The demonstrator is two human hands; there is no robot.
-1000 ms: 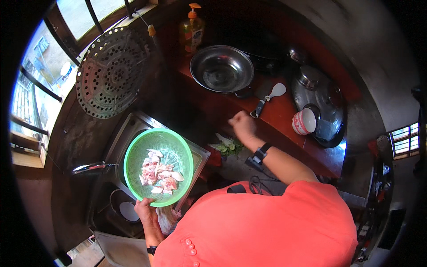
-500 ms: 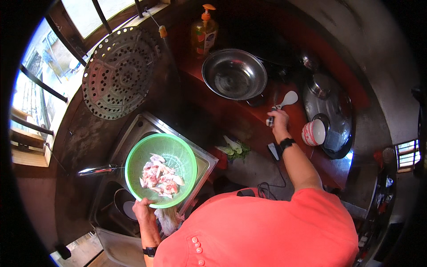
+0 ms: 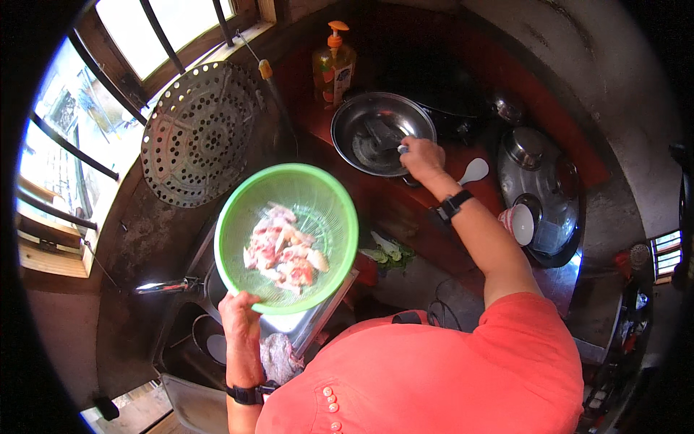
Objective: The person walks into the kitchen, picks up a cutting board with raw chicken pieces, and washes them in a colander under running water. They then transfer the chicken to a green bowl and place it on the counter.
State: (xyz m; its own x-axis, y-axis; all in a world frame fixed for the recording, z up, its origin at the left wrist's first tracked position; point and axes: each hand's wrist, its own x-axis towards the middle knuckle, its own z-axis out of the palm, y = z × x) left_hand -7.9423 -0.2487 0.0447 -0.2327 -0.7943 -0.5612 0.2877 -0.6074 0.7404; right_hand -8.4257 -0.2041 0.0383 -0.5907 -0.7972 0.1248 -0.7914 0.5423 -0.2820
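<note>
The person's left hand [image 3: 241, 312] grips the colander [image 3: 345, 249] by its near left rim, pinching the plastic edge; which fingers lie beneath cannot be told, as the colander hides them. The colander hangs in the air, partly over the sink [image 3: 206, 246], with its open side up. That pose probably suits what lies inside: the meat [image 3: 278, 252], raw and cut in pieces, sits loosely heaped in the middle, clear of the rim, and any drips through the mesh would mostly fall to the sink. One hand seems enough because the load looks small.

The right hand [image 3: 425, 159] is closed around the handle of a tool [image 3: 384, 134], its fingers curled in. The tool is dark and flat, perhaps a cleaver, though the shade makes this hard to settle. Its blade lies over the hollow of the metal bowl [image 3: 353, 148], and the hand is at the bowl's right rim; whether blade and metal touch cannot be told.

The bowl is by the front edge of the worktop [image 3: 489, 197], towards its left end, a spot likely chosen for easy reach from the sink. The bottle [image 3: 333, 72] stands upright behind it, out of the way. Right of the bowl, the spoon [image 3: 475, 171] lies flat near the front edge, with the cup [image 3: 519, 224] farther right along it.
</note>
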